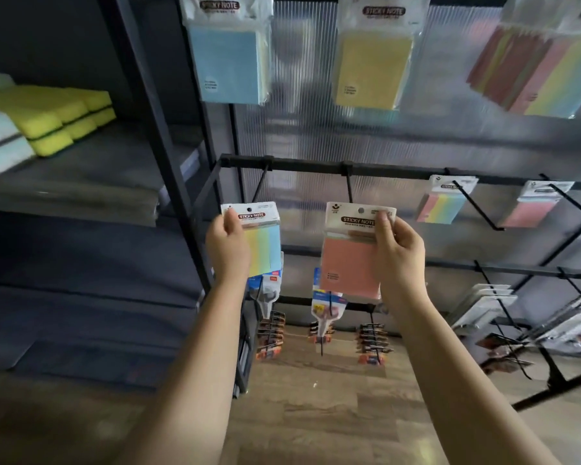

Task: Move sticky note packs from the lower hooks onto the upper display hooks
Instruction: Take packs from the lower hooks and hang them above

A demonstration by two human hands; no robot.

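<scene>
Head view, looking forward and down at a shop display rack. Two sticky note packs are held up in front of a black horizontal rail [383,171], the landmark here. The striped pack [264,241] has a white header card printed "STICKY NOTE" and a pad in yellow, green and blue bands. The pink pack [351,263] has the same kind of header card, with a punched hole near the top, and a salmon-pink pad inside clear wrap.

The left hand [227,248] pinches the striped pack at its upper left edge, thumb on the header card, just below the rail's left end. The right hand [398,255] grips the pink pack at its upper right corner, thumb across the header, below the rail's middle. The hands are apart, each clamped on its own pack. Whether either pack is on a hook cannot be told.

Above the rail hang a blue pack [230,62], a yellow pack [373,68] and a blurred multicolour pack [534,72]. On hooks from the rail's right part hang a pastel striped pack [445,204] and a second pink pack [530,211]. Left of the rail, a dark shelf [98,169] holds yellow sponges [54,115].
</scene>
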